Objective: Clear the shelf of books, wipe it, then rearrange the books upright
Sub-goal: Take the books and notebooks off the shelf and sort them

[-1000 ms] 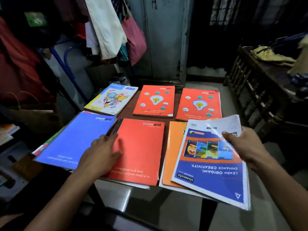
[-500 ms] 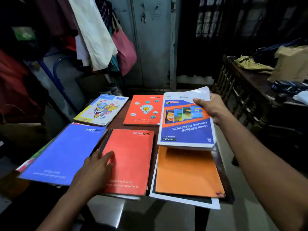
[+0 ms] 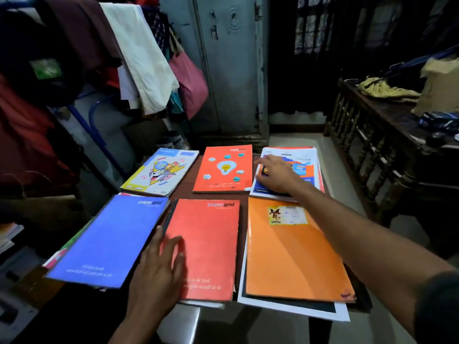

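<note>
Several notebooks lie flat on a small dark table (image 3: 246, 202). My left hand (image 3: 159, 271) rests flat on the near red notebook (image 3: 211, 244), beside the blue notebook (image 3: 109, 242). My right hand (image 3: 275, 175) presses down, fingers spread, on the origami book (image 3: 300, 165), which lies on a red book at the far right. An orange notebook (image 3: 290, 252) with a sticker lies on a white-edged book at the near right. A cartoon-cover notebook (image 3: 161, 172) and a red bulb-cover notebook (image 3: 224, 168) sit at the far side.
Clothes hang on a rack (image 3: 139, 58) at the left. A grey metal cupboard (image 3: 228, 65) stands behind the table. A dark wooden bench (image 3: 387, 135) with cloth and bags stands at the right. Pale floor (image 3: 293, 142) shows past the table.
My right hand carried the origami book from the near right to the far right and laid it on the red book there. The orange notebook is now uncovered. My left hand stayed put.
</note>
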`<state>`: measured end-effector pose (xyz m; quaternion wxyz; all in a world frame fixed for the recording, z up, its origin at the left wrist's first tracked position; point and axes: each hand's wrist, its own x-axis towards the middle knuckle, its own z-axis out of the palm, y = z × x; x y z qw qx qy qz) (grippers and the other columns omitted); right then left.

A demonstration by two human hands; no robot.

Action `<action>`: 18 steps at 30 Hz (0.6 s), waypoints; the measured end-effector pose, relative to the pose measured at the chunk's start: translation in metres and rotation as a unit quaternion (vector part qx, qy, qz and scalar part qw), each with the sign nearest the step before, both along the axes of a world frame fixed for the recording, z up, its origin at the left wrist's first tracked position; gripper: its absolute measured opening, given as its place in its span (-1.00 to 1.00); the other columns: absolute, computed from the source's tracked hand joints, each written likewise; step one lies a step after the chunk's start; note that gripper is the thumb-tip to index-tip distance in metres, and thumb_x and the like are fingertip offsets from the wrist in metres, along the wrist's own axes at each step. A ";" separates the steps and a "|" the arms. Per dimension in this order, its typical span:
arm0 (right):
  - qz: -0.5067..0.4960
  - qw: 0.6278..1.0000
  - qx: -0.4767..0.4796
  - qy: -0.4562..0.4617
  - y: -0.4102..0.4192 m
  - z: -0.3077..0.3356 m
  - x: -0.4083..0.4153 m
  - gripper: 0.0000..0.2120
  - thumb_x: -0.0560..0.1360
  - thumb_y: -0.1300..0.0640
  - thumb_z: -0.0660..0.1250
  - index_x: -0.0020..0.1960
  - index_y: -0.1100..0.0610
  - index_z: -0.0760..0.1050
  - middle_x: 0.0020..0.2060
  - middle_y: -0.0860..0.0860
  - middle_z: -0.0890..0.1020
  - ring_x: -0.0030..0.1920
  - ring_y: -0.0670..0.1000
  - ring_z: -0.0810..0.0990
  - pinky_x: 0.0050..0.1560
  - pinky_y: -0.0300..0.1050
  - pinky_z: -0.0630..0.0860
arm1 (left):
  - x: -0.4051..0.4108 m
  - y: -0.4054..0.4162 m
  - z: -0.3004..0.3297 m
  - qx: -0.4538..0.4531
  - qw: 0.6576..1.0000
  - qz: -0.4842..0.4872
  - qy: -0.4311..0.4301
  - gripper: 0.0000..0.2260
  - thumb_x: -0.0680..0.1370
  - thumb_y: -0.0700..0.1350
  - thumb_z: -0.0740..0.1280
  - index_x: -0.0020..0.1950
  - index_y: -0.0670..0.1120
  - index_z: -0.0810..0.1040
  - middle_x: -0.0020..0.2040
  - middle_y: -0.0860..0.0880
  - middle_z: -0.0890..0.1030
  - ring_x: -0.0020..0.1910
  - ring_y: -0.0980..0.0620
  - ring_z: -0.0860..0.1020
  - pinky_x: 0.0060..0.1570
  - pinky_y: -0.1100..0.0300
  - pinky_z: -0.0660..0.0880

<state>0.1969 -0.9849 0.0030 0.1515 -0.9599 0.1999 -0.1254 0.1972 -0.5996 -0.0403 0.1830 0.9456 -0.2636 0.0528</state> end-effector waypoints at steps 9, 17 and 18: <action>0.037 0.978 -0.085 0.189 0.069 0.000 0.053 -0.44 0.52 -0.22 0.31 0.45 -0.05 0.34 0.38 0.18 0.38 0.40 0.27 0.35 0.45 0.37 0.18 | 0.026 0.034 0.023 -0.116 0.988 0.009 -0.097 -0.60 0.55 0.17 0.16 0.21 0.01 0.62 0.31 -0.03 0.58 0.31 -0.10 0.52 0.27 -0.02 0.44; 0.116 0.983 -0.030 0.139 0.096 0.019 0.101 -0.46 0.51 -0.23 0.37 0.42 -0.07 0.41 0.40 0.16 0.39 0.42 0.23 0.38 0.41 0.15 0.31 | 0.104 0.116 -0.006 -0.054 0.975 0.209 0.042 -0.46 0.44 0.35 0.42 0.25 0.02 0.56 0.39 -0.14 0.48 0.43 -0.17 0.37 0.44 -0.11 0.24; 0.154 0.983 -0.008 0.104 0.108 0.017 0.114 -0.50 0.55 -0.14 0.37 0.44 -0.04 0.41 0.38 0.18 0.41 0.41 0.22 0.40 0.40 0.07 0.34 | 0.103 0.118 -0.004 -0.068 0.975 0.209 0.040 -0.50 0.45 0.22 0.49 0.26 -0.04 0.57 0.40 -0.20 0.45 0.44 -0.19 0.34 0.44 -0.04 0.20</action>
